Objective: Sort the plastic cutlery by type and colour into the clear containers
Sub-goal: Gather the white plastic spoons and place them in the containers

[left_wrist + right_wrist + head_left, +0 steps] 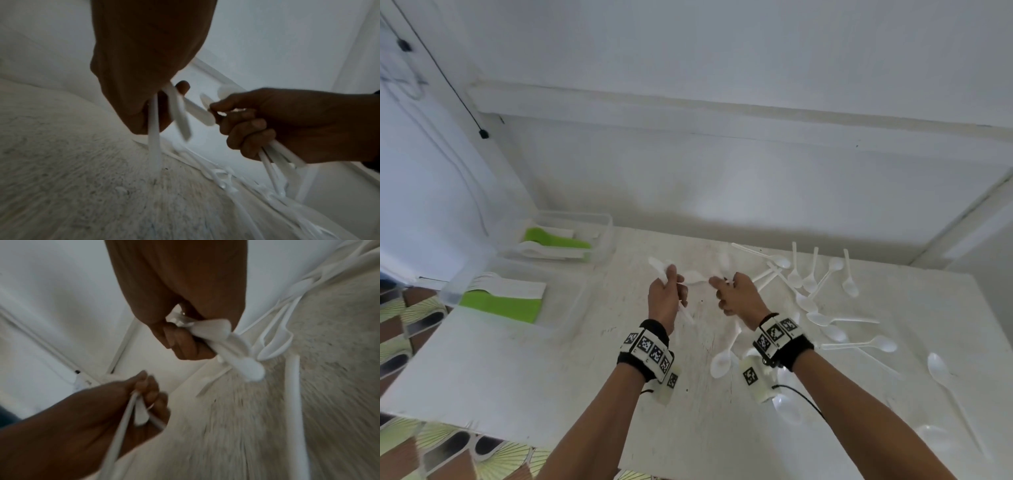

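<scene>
Mid-frame above the bench [551, 359], the left hand [664, 301] grasps white spoons [153, 129]. The right hand [739, 299] clenches its own white bundle [232, 345]; loose spoons [822, 284] lie right.

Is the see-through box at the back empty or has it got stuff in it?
Not empty. The back container holds green cutlery and white pieces lying inside.
</scene>
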`<state>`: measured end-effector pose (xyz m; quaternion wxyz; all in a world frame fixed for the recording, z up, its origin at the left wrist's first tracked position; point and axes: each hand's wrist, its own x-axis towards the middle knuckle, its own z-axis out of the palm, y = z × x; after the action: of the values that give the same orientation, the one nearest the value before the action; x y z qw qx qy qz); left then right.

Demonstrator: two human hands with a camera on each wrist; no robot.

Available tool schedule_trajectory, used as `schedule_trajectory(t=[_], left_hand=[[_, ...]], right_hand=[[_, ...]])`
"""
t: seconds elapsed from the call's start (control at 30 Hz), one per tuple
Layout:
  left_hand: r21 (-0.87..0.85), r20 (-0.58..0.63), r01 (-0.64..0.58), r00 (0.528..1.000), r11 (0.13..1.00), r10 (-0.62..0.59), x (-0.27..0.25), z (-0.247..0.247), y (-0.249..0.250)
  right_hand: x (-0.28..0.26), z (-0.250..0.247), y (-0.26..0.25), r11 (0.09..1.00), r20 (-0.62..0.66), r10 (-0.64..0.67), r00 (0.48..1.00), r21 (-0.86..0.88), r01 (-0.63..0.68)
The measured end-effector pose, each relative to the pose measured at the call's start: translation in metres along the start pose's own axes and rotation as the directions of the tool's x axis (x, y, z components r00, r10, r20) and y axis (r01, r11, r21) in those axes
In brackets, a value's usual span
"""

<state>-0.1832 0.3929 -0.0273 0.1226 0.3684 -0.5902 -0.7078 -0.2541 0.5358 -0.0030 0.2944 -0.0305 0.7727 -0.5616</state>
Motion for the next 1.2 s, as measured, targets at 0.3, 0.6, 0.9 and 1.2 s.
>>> schedule_trajectory(t=[0.3,0.6,0.9,1.2], left_hand=[[0.407,0.028,-0.025,0.999,0.913,0.015,0.030,-0.001,0.005],[0.751,-0.061,0.146,0.986,0.643,-0.153,0.054,0.030,0.007],[0.727,-0.160,0.198,0.980,0.658,-0.118,0.033,0.069,0.001],[0.645,-0.196,0.253,0.967,0.722,-0.164,0.043,0.055,0.006]], right_hand=[[0.081,-0.014,-0.016,0.754,-0.204,-0.110,0.973,-0.655,-0.052],[0.094,-0.004,-0.005,0.760,-0.158,-0.063,0.985,-0.648,-0.056],[0.064,-0.052,-0.025,0.999,-0.200,-0.011,0.980,-0.036,0.004],[0.067,-0.086,0.000,0.236,0.323,-0.116,0.939,-0.909,0.342]])
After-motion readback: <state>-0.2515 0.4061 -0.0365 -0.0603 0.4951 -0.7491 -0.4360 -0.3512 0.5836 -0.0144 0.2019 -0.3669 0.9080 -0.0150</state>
